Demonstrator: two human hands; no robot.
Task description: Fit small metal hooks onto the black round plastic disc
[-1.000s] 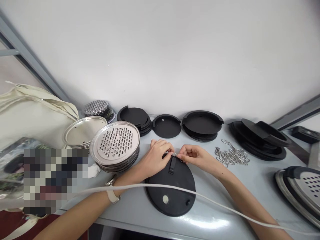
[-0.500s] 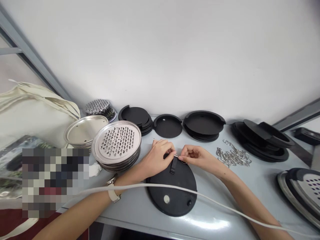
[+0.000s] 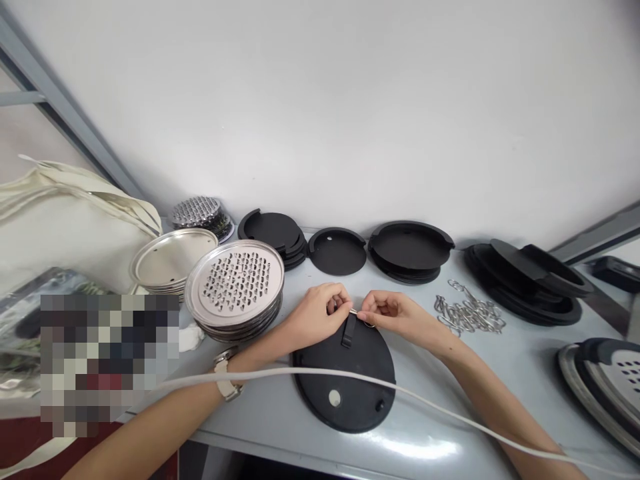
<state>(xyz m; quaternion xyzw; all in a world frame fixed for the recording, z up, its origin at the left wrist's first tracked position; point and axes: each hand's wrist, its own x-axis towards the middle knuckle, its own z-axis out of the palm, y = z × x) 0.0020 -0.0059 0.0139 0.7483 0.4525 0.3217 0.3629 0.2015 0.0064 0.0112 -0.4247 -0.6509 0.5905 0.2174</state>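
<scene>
A round black disc (image 3: 345,380) lies flat on the grey table (image 3: 450,400) in front of me, with a black tab (image 3: 348,330) at its far edge. My left hand (image 3: 318,312) has its fingers curled at that far edge. My right hand (image 3: 389,312) pinches a small metal wire clip (image 3: 361,316) beside the tab. The fingertips of both hands almost meet over the clip.
A stack of perforated steel discs (image 3: 234,287) and plain steel lids (image 3: 170,260) stand at left. Black discs (image 3: 410,250) line the wall, more black rings (image 3: 530,280) at right. A pile of wire clips (image 3: 467,313) lies right of my hands. A white cord (image 3: 450,417) crosses the foreground.
My left hand's fingers have curled in tighter at the disc's far edge; the right hand keeps its pinch. The view has shifted slightly.
</scene>
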